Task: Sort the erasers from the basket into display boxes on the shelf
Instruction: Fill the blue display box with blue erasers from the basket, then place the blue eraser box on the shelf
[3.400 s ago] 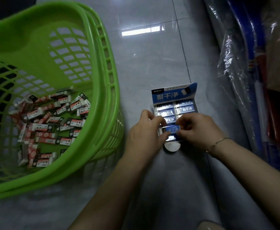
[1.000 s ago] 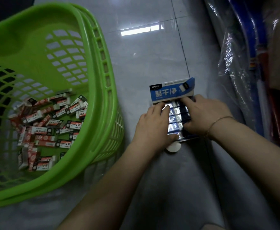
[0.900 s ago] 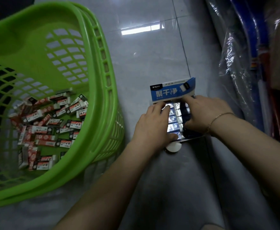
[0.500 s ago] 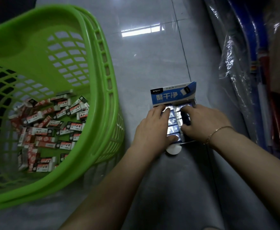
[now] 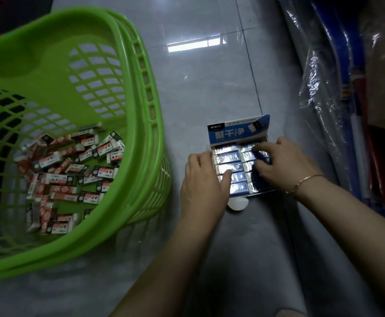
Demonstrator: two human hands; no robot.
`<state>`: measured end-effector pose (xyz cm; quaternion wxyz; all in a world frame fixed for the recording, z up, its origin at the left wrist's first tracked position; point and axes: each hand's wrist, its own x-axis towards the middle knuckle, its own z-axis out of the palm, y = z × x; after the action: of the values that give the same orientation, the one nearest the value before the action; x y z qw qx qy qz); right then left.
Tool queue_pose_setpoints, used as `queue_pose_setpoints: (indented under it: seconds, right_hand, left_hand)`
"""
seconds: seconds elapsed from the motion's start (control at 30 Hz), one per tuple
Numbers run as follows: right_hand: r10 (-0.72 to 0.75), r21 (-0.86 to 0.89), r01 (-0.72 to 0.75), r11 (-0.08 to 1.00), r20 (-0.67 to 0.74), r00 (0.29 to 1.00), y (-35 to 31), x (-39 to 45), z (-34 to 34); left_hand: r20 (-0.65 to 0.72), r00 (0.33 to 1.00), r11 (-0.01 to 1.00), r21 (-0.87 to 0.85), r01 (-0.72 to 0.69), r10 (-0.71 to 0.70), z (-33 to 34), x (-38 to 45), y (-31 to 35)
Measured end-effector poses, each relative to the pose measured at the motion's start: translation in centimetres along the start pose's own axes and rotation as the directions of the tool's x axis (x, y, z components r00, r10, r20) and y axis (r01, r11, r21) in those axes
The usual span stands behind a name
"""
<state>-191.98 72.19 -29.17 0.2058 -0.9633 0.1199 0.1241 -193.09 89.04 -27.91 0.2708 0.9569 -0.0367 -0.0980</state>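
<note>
A blue display box (image 5: 238,131) lies open on the grey floor, its lid standing up at the far end. Two columns of blue-wrapped erasers (image 5: 228,167) fill it. My left hand (image 5: 204,181) rests against the box's left side, thumb lying on the left column. My right hand (image 5: 280,163) lies over the right column, its fingers touching the upper erasers. A green plastic basket (image 5: 141,92) at the left holds several red-and-white erasers (image 5: 72,172).
A small white round tab (image 5: 237,203) sticks out under the box's near edge. Plastic-wrapped blue and red goods (image 5: 347,92) line the right side. Grey floor tiles (image 5: 200,83) stretch beyond the box.
My left hand slid off the left column to the box's side, uncovering its erasers. My right hand's fingers stayed on the right column. The camera shifted slightly.
</note>
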Motion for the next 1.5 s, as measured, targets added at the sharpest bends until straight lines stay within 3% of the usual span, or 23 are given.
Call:
queue_pose_setpoints:
  seconds: [0.07,0.17,0.3,0.4,0.53,0.63,0.7,0.83,0.93,1.03,1.17,1.33,1.5]
  right_hand:
    - [0.023,0.123,-0.015,0.992,-0.064,0.998,0.2,0.3,0.0]
    - [0.179,0.390,-0.082,0.917,-0.219,0.959,0.6,-0.1,0.8]
    - [0.413,0.606,-0.317,0.730,-0.022,0.910,0.3,-0.9,2.5]
    - [0.551,0.695,-0.369,0.618,-0.048,0.833,-0.3,-1.4,0.4]
    - [0.583,0.768,-0.225,0.599,-0.226,0.780,-3.3,-3.3,-8.4]
    - [0.592,0.839,-0.130,0.528,-0.254,0.765,-7.5,-6.5,-16.4]
    - [0.623,0.878,-0.085,0.472,-0.264,0.736,-10.8,-9.2,-22.1]
    - [0.635,0.860,-0.108,0.499,-0.278,0.721,-17.7,-13.8,-33.2]
    - [0.620,0.886,-0.126,0.446,-0.204,0.758,-24.3,-16.4,-41.1]
    - [0.595,0.933,-0.158,0.324,-0.071,0.801,-31.7,-18.8,-48.3]
    - [0.481,0.955,-0.183,0.233,0.051,0.876,-41.8,-22.1,-57.5]
    - [0.269,0.953,-0.207,0.220,0.145,0.952,-52.5,-26.5,-66.6]
    - [0.049,0.930,-0.203,0.307,0.198,0.979,-60.6,-29.4,-71.5]
  left_hand:
    - [0.119,0.982,0.987,-0.046,0.154,-0.147,0.4,0.5,0.0]
    - [0.199,0.954,0.970,-0.052,0.237,-0.222,1.0,0.9,0.0]
    - [0.099,0.968,0.970,-0.049,0.238,-0.232,1.0,1.1,0.6]
    - [0.073,0.979,0.976,-0.093,0.197,-0.190,-0.2,0.6,2.9]
    - [-0.060,0.987,0.965,-0.225,0.135,-0.152,-6.0,-0.9,9.2]
    - [-0.199,0.972,0.960,-0.272,0.065,-0.123,-13.4,-2.9,14.7]
    - [-0.233,0.967,0.954,-0.297,0.030,-0.102,-19.3,-4.3,17.9]
    - [-0.228,0.969,0.924,-0.382,0.004,-0.099,-31.8,-6.3,22.1]
    - [-0.241,0.963,0.901,-0.434,0.007,-0.124,-42.6,-7.7,23.7]
    - [-0.232,0.960,0.890,-0.454,0.034,-0.155,-53.3,-9.8,24.8]
    - [-0.181,0.960,0.856,-0.509,0.094,-0.213,-67.6,-12.4,25.9]
    - [-0.118,0.928,0.779,-0.586,0.223,-0.354,-82.5,-15.4,26.9]
    - [-0.070,0.904,0.668,-0.698,0.258,-0.422,-90.4,-17.9,26.6]
